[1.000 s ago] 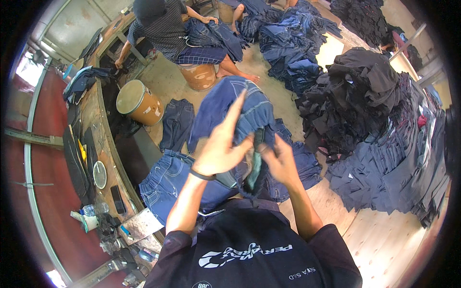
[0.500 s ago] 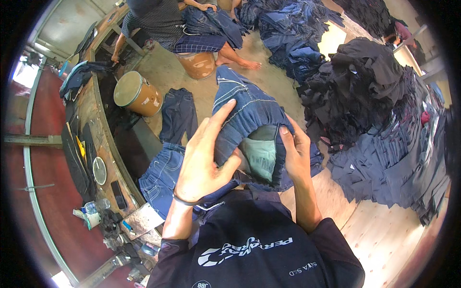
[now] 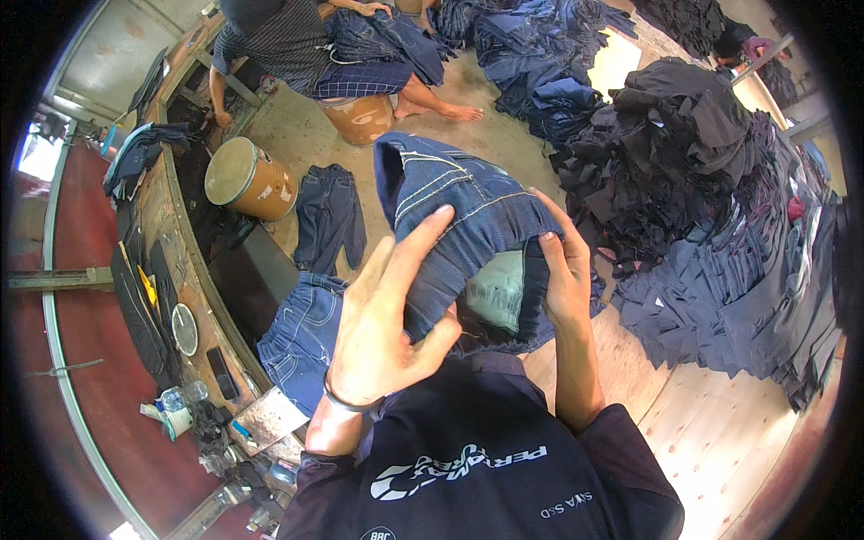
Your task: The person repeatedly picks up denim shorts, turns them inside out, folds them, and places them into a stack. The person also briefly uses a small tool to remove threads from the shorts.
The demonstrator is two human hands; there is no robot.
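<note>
Held up in front of my chest is a pair of dark blue denim pants (image 3: 459, 198) with pale stitching and a gathered waistband. My left hand (image 3: 378, 315) grips the waistband's left part, its index finger laid along the outside and its thumb near the opening. At the other side my right hand (image 3: 567, 274) pinches the band between thumb and fingers. Through the waist opening a pale green inner cloth (image 3: 495, 288) shows. Lower parts of the garment are partly hidden by my hands. Beside my left forearm lie blue jeans (image 3: 301, 333) with white stitching.
A long worn table (image 3: 198, 310) runs along the left, bearing a phone (image 3: 220, 373) and a round lid (image 3: 184, 328). Beyond stand a brown drum (image 3: 252, 178) and jeans on the floor (image 3: 328, 216). Another person (image 3: 279, 54) sits on a drum. Dark fabric heaps (image 3: 666, 171) fill the right.
The waistband has been tilted and turned a little, so less of the pale inner cloth shows. My right hand has shifted slightly right. Both hands keep their hold.
</note>
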